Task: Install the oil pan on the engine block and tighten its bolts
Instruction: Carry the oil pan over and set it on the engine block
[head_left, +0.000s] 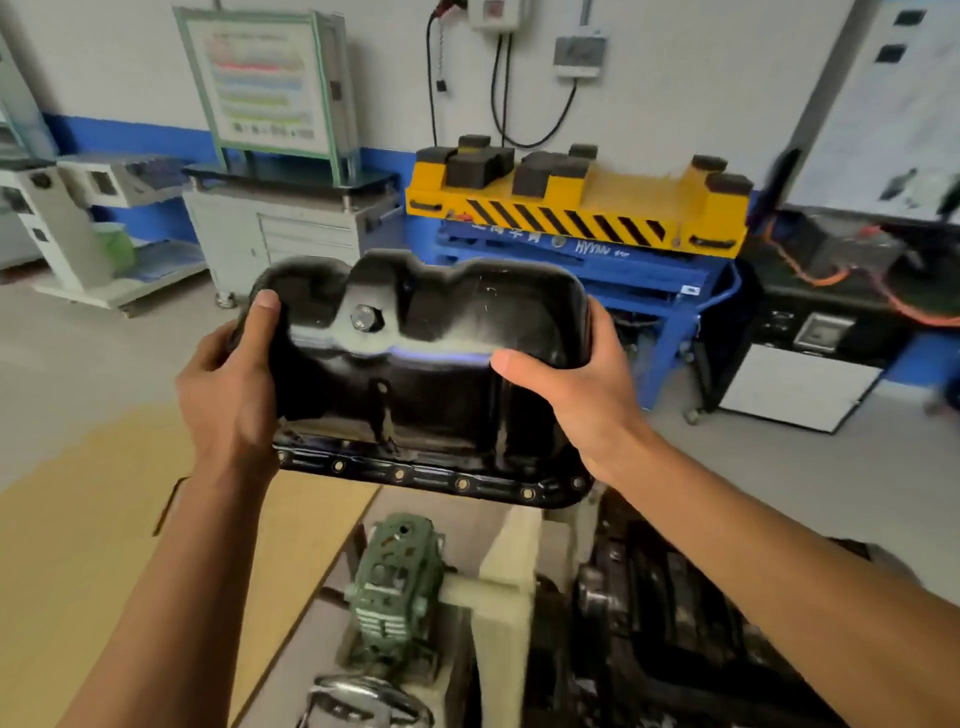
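In the head view the black oil pan (426, 364) sits at the centre of the frame, held in the air between both hands and touching nothing else. It is turned with its deep belly up and away and its bolt flange (431, 475), a row of brass-ringed holes, along its lower edge at 6 o'clock of the pan. The left hand (234, 384) grips the pan's 9 o'clock end, thumb hooked over the upper corner and fingers wrapped behind. The right hand (576, 384) grips the 3 o'clock end, thumb lying flat across the near wall and fingers curled round the far side. A drain plug (366, 318) shows on the pan wall at about 11 o'clock. Below the pan, at 5 o'clock in the frame, lies the dark engine block (675, 623), blurred, with a cream stand post (511, 587) and a green gearbox (392, 587) beside it at 6 o'clock. Beyond the pan, at 1 o'clock, stands a yellow and blue lift (576, 208); a grey cabinet (280, 234) stands at 11 o'clock.
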